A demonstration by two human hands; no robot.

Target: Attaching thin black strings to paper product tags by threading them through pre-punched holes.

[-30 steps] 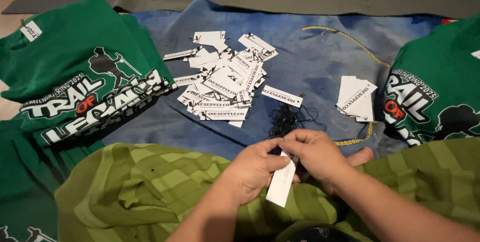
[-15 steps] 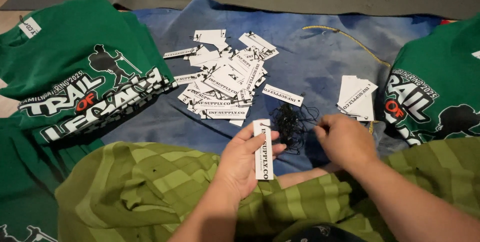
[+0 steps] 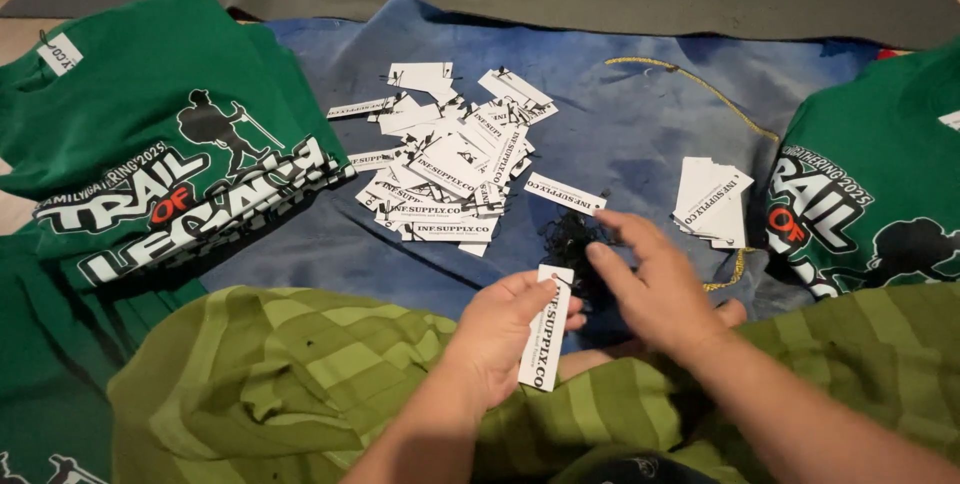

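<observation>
I log one narrow white paper tag (image 3: 546, 329) with black print pinched upright in my left hand (image 3: 500, 339), thumb on its left edge. Beyond my left fingertips lies a loose heap of white tags (image 3: 450, 169), black-printed, several carrying dark strings. One single tag (image 3: 565, 193) lies just above my right hand (image 3: 655, 289) fingertips. A small neat stack of tags (image 3: 712, 199) sits to the right of those fingers. Far left, a white square label (image 3: 60, 52) on a green shirt.
</observation>
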